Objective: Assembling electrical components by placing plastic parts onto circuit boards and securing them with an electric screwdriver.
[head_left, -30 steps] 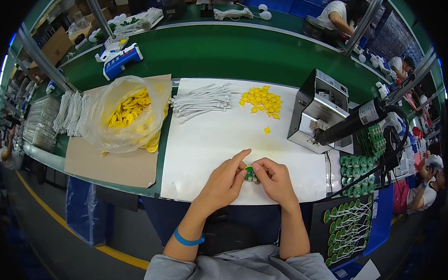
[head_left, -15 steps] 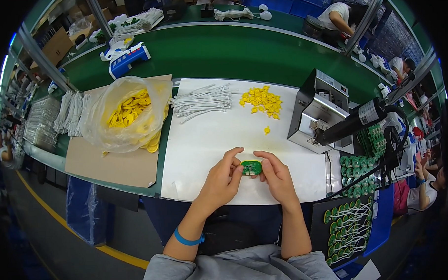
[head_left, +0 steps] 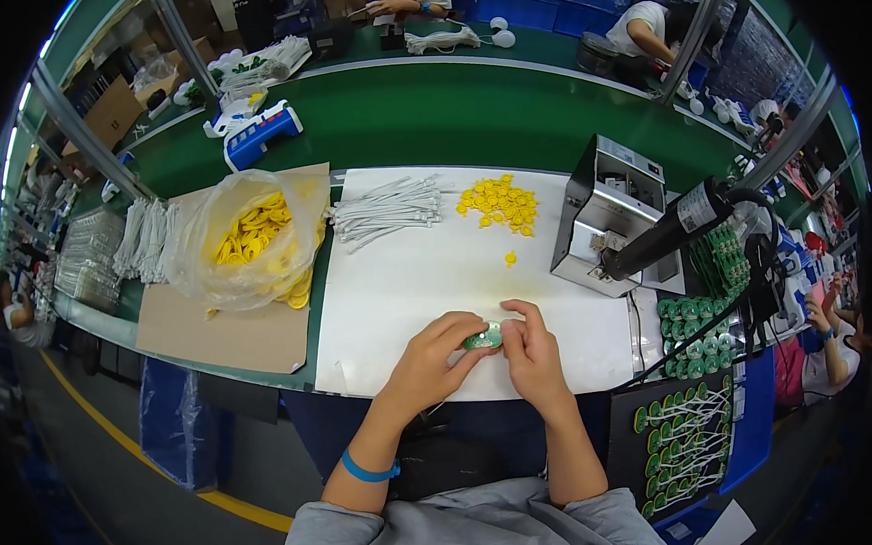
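Note:
Over the near edge of the white work sheet (head_left: 408,293), a small green circuit board (head_left: 486,336) is held up between both hands. My left hand (head_left: 430,364) pinches its left side with thumb and fingers. At the board's right end, the thumb of my right hand (head_left: 535,360) presses against it, with the index finger raised and bent. The fingers hide the board's edges in part. A single yellow round piece (head_left: 510,259) lies on the sheet beyond my hands, short of a pile of similar yellow pieces (head_left: 501,203).
White cable ties or leads (head_left: 388,212) lie at the sheet's far left. A plastic bag (head_left: 190,252) of yellow discs sits on cardboard. At right stand a metal machine (head_left: 598,228) with a black cylinder (head_left: 656,234), rows of boards (head_left: 693,336) and wired boards (head_left: 687,437).
The circuit board has turned in my hands and catches the light. My left fingers have closed over its far side; the right hand has shifted slightly left. The whole view has shifted a little.

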The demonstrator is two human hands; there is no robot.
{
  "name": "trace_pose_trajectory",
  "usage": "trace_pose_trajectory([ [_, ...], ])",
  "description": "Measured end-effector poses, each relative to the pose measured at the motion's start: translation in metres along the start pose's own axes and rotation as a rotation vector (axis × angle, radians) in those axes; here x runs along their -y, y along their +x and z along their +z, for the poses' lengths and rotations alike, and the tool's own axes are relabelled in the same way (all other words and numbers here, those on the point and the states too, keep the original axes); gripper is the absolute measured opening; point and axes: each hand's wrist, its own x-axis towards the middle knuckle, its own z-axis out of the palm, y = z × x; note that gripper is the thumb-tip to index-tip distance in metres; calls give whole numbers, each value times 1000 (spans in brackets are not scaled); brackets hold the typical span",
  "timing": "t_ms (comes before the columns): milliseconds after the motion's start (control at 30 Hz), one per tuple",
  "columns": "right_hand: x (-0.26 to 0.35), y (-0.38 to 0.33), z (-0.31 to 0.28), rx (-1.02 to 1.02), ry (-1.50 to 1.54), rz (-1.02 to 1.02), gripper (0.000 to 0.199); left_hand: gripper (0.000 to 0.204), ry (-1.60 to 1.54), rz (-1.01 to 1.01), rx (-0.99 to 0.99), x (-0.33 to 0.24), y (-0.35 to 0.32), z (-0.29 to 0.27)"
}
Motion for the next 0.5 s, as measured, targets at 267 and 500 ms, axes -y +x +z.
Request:
trace_pose_trajectory([
  [267,-19,-14,-71,-318,87,-26,30,25,377,146,-100,-10,13,33],
  [500,0,-10,-130,-522,94,-140,28,27,379,97,-148,-14,25,73],
])
